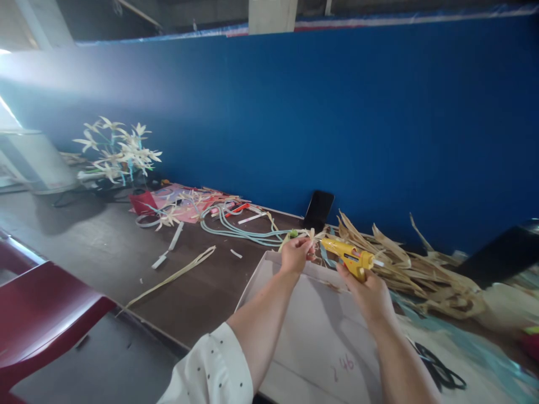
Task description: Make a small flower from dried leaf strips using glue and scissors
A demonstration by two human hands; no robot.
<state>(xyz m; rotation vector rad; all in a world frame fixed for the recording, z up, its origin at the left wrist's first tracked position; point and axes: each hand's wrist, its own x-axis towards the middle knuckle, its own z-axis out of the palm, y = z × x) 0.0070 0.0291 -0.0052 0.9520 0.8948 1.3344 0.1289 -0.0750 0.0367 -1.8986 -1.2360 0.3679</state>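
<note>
My left hand (296, 254) is closed in a pinch on a small pale dried-leaf flower (310, 234) with a green bit at its left. My right hand (367, 287) grips a yellow hot glue gun (347, 253), its nozzle pointing left at the flower. Both hands hover above a white cardboard sheet (311, 336) lying on the dark brown table (105, 247).
A heap of dried corn husks (412, 269) lies right of the hands. Light blue tubes (236, 227), strips, red paper (143, 202) and a bunch of finished husk flowers (118, 148) sit further left. A dark phone (319, 209) leans on the blue wall. Black scissors (440, 370) lie bottom right. A red chair (37, 320) stands at left.
</note>
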